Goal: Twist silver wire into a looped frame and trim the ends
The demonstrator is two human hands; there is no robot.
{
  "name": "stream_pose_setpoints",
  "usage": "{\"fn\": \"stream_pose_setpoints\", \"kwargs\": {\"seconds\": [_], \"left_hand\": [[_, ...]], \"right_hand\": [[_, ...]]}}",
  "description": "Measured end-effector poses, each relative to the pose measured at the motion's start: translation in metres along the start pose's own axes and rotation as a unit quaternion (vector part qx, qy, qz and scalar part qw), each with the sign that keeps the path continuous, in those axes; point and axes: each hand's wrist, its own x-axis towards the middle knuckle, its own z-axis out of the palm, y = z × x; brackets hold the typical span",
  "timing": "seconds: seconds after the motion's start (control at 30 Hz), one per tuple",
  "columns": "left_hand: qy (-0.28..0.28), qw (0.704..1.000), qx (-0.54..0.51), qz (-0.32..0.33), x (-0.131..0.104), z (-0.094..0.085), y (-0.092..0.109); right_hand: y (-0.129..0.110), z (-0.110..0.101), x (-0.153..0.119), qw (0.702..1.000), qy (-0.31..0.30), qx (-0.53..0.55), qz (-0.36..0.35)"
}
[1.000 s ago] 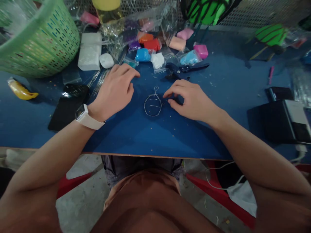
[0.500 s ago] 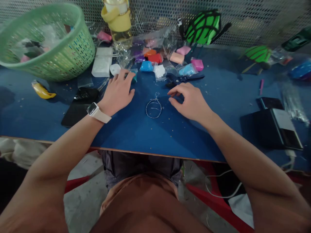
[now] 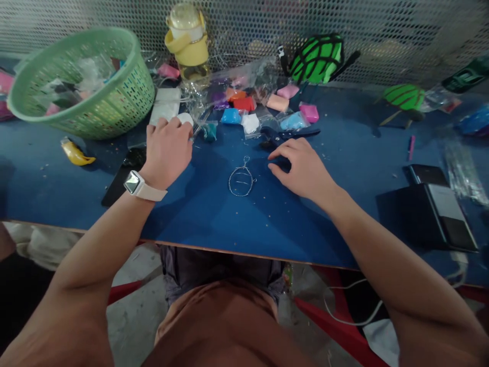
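Observation:
My left hand [image 3: 168, 150], with a watch [image 3: 133, 182] on its wrist, is over the table at left, below the white box [image 3: 166, 104]. Its fingers curl downward and the fingertips are hidden. Thin silvery strips [image 3: 199, 128] show beside them, near a teal clay packet [image 3: 209, 132]. My right hand [image 3: 300, 165] hovers with thumb and forefinger apart and nothing between them. Just above it lie dark-handled pliers [image 3: 284, 135]. Between my hands a round wire frame [image 3: 241, 195] rests flat, with a small loop on top and another at its right side.
Several bagged clay packets [image 3: 243, 104] line the back. A green basket [image 3: 143, 97] and yellow-banded bottle [image 3: 188, 53] stand at back left. A yellow piece [image 3: 77, 153] and black object [image 3: 118, 181] lie left. Green webbed shapes [image 3: 319, 58] and a dark box [image 3: 420, 219] are to the right.
My left hand has drawn left, off the teal packet, and its fingers have curled down. My right hand stays beside the wire frame. The whole view has shifted slightly.

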Motion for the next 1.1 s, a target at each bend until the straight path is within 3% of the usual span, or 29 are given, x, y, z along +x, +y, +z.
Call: {"fn": "stream_pose_setpoints", "kwargs": {"seconds": [0.23,0.43,0.63,0.87,1.1], "left_hand": [[-0.099,0.989,-0.080,0.069,0.007,0.009,0.003],[-0.138,0.983,-0.010,0.122,0.000,0.010,0.005],[-0.138,0.983,-0.004,0.117,-0.003,0.007,0.016],[-0.135,0.986,-0.044,0.086,-0.003,0.011,0.020],[-0.136,0.986,0.001,0.094,-0.005,0.010,0.030]], "right_hand": [[-0.004,0.002,-0.003,1.000,0.024,0.016,0.001],[-0.035,0.010,-0.006,0.994,0.042,0.096,-0.013],[-0.052,0.017,-0.009,0.987,-0.011,0.151,-0.047],[-0.044,0.019,-0.003,0.984,-0.035,0.172,-0.014],[-0.038,0.018,0.003,0.975,-0.055,0.213,-0.021]]}}
